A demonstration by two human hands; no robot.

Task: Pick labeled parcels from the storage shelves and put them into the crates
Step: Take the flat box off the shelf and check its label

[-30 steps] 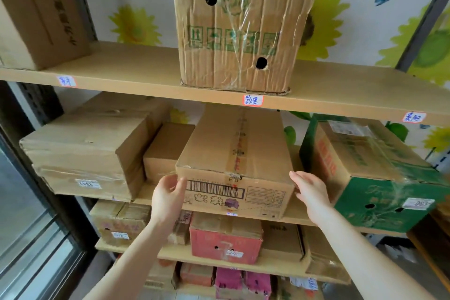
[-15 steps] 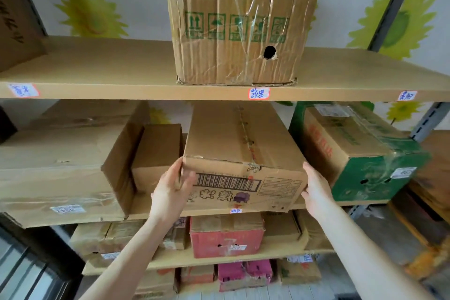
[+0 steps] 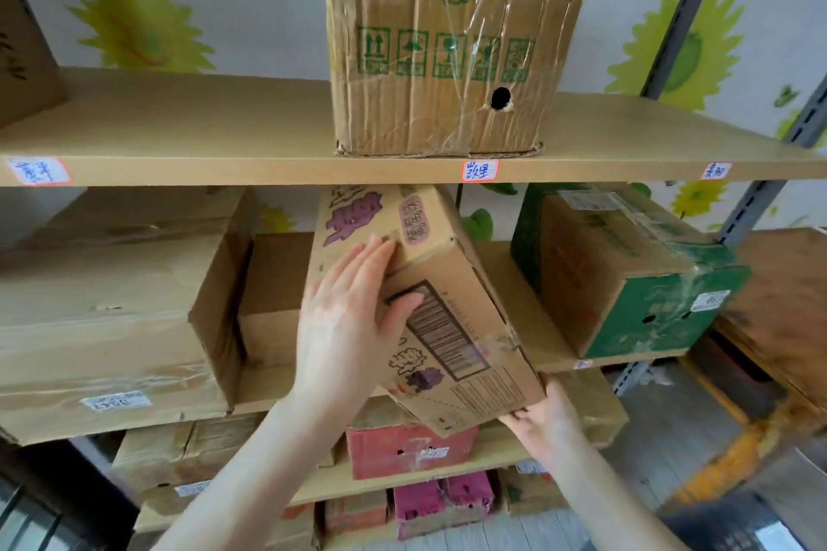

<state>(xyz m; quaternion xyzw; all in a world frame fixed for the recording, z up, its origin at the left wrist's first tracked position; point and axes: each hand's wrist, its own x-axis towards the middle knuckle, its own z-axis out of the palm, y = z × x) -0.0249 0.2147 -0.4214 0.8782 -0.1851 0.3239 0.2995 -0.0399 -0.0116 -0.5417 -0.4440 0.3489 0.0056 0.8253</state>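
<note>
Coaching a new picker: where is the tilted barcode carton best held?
Cup the low corner from beneath with the right hand, left hand flat on the upper left side: the barcode carton is tilted, so its low end likely needs support.

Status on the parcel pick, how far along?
Done: nothing visibly; no crate is in view. In hand: the barcode box is tilted, partway off the middle shelf, left hand flat against its side, right hand gripping its lower corner. Left: carry it to a crate; the green box and other parcels sit on the shelves.
</note>
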